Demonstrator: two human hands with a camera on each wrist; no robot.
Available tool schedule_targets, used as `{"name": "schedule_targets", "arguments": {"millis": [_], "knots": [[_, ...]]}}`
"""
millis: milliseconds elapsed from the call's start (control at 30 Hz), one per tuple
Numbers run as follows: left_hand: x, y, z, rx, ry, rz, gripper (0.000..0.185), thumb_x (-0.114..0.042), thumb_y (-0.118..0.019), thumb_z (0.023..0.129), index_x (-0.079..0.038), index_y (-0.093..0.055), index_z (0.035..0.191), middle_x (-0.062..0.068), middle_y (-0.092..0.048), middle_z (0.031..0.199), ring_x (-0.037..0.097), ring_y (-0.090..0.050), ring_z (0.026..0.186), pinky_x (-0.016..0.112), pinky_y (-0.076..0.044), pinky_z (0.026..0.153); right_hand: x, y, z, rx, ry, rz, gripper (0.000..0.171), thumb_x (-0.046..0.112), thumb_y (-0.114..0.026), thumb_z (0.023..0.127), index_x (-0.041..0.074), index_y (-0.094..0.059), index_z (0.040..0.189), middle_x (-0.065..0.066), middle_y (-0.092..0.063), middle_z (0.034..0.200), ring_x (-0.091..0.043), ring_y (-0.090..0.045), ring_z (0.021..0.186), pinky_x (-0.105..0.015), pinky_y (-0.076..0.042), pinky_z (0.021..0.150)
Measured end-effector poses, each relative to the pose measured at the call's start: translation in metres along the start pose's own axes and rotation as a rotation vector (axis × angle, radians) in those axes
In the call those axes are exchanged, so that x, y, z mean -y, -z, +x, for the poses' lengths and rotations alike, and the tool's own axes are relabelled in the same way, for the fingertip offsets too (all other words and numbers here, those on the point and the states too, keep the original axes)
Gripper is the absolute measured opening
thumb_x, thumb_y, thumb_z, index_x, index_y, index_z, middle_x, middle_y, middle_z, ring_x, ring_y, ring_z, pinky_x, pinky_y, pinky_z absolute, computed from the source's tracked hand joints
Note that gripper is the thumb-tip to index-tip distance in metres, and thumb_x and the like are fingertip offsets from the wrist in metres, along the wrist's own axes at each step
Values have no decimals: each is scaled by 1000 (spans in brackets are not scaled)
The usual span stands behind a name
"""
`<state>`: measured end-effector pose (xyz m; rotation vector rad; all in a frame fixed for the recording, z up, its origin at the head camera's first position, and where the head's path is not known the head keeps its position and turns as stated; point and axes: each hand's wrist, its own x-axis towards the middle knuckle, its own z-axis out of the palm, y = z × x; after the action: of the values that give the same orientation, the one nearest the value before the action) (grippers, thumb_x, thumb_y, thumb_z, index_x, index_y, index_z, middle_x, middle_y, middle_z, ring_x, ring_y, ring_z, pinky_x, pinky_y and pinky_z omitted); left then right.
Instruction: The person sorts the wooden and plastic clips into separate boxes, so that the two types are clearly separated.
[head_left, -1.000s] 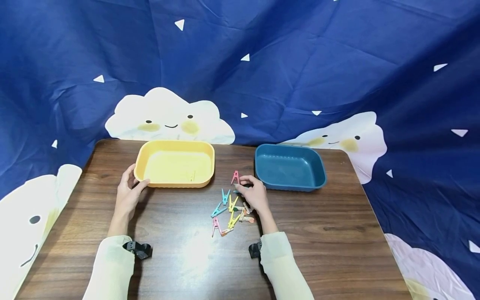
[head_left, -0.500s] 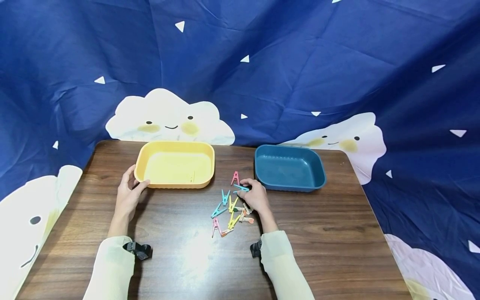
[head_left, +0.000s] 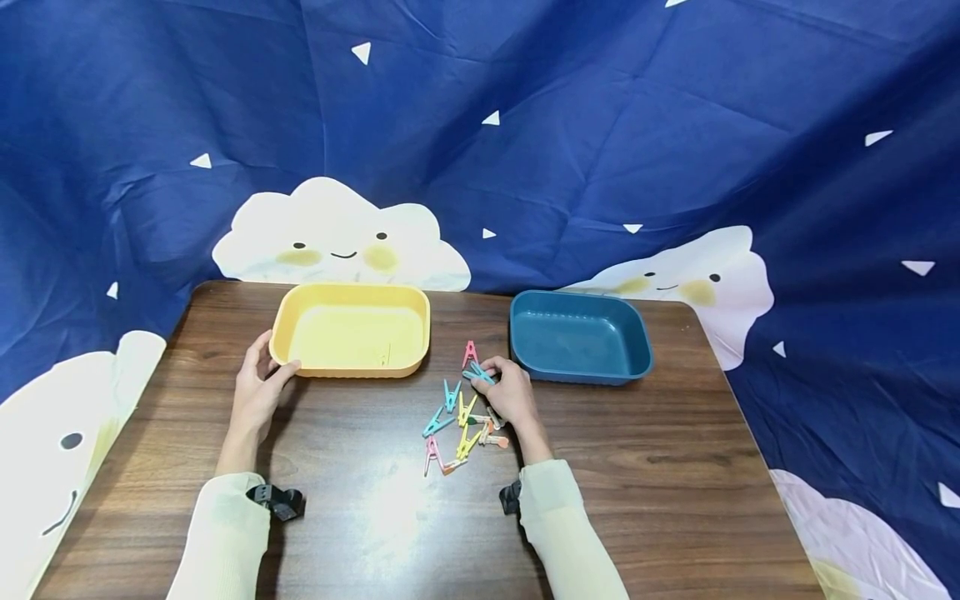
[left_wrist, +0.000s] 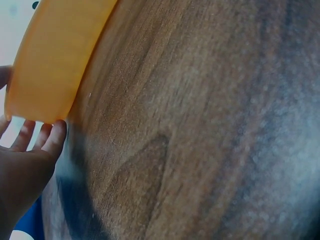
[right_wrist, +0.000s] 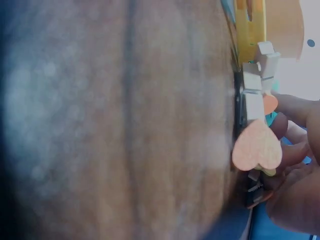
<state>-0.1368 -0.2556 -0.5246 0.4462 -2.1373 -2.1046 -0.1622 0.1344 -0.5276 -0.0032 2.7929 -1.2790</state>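
Note:
My left hand [head_left: 257,396] holds the near left corner of a yellow plastic bin [head_left: 348,372], thumb at the rim and fingers against the end wall. In the left wrist view the fingertips touch the bin's wall [left_wrist: 52,65]. My right hand [head_left: 513,395] pinches a blue clothespin [head_left: 478,373] just beside a red clothespin [head_left: 470,352]. More clothespins lie below: blue ones [head_left: 451,396], yellow ones [head_left: 466,408], a pink one [head_left: 432,454]. Small wooden clips lie near the right wrist; one bears a pink heart [right_wrist: 257,145].
A dark blue plastic bin [head_left: 577,377] stands behind and right of my right hand. One small yellow item [head_left: 384,360], hard to make out, lies inside the yellow bin. The wooden table [head_left: 660,475] ends at a blue cloud-patterned cloth [head_left: 525,167].
The blue clothespin at my right fingertips has come into fuller view and turned from nearly level to slanting. My right hand has hardly shifted; the left hand stays on the bin.

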Motion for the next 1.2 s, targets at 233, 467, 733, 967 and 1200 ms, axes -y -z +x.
{"name": "schedule_targets", "arguments": {"millis": [233, 467, 733, 967, 1200], "knots": [[1, 0, 0, -4, 7, -3, 77, -6, -68, 96, -12, -27, 161, 16, -37, 153, 23, -43, 130, 8, -45, 85, 0, 1, -1, -7, 0, 33, 19, 17, -80, 89, 10, -73, 105, -1, -67, 92, -17, -58, 77, -33, -49, 71], [0, 0, 1, -14, 9, 12, 77, -8, -70, 95, -15, -29, 160, 14, -38, 153, 24, -43, 131, 9, -46, 84, 1, -1, 2, -67, 37, 61, 19, 16, -82, 87, 9, -74, 104, -2, -68, 90, -16, -57, 75, -30, -47, 67], [-1, -1, 1, -22, -9, 8, 75, -5, -69, 95, -13, -31, 159, 13, -41, 147, 21, -46, 125, 9, -46, 83, 6, -1, 2, -97, 22, 104, 20, 16, -82, 87, 10, -74, 103, -1, -67, 90, -15, -55, 70, -28, -44, 62], [-1, 0, 1, -15, -13, 36, 76, -7, -70, 95, -13, -30, 160, 16, -40, 149, 22, -45, 126, 9, -45, 84, 18, -1, 4, -90, 58, 125, 20, 17, -82, 87, 11, -74, 104, -2, -70, 92, -14, -53, 66, -28, -43, 60], [0, 1, 1, -11, -13, 47, 77, -7, -70, 96, -12, -28, 160, 17, -40, 151, 24, -45, 128, 9, -44, 84, 37, -2, 9, -82, 103, 106, 23, 19, -82, 87, 10, -74, 107, -2, -71, 96, -15, -62, 74, -30, -50, 65]]}}
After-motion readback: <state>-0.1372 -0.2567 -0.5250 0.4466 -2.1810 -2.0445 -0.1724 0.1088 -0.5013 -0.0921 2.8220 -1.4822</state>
